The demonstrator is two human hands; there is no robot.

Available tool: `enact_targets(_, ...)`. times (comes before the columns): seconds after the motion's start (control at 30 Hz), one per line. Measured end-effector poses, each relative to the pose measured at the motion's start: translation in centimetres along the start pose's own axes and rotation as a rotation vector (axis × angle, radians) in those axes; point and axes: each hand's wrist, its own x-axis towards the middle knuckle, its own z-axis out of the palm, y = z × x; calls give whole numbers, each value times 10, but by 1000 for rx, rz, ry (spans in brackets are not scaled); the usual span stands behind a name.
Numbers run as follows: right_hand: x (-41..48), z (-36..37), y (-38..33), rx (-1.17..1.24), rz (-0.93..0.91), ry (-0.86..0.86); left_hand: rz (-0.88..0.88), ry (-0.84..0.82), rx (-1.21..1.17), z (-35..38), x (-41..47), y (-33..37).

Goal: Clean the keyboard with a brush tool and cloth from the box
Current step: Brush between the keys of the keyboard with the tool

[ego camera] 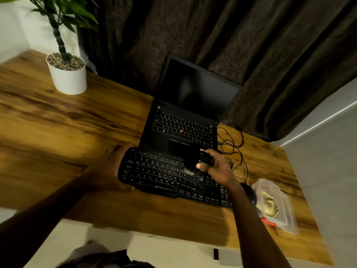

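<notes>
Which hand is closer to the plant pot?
Left. The left hand grips the keyboard's end on the plant pot's side; the right hand brushes farther away.

"ZEBRONICS" on keyboard (pixel 166 188)

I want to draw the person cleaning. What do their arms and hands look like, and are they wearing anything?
Both arms are bare, with no sleeves in view. The left hand and right hand show no gloves, and no rings or watch can be made out in the dim, blurry picture.
</notes>
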Motion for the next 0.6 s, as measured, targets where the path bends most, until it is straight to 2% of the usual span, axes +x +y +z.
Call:
enact_targets(0.2, -11, -23, 17, -115, -9, 54, 35, 17, 16, 1, 1, 1)
enact_targets(0.43, -3, 3, -2, -27, 0, 23, 21, 24, 64, 3, 3, -1)
enact_targets(0.6, -10, -16, 7, -80, 13, 49, 19, 17, 47, 2, 3, -3)
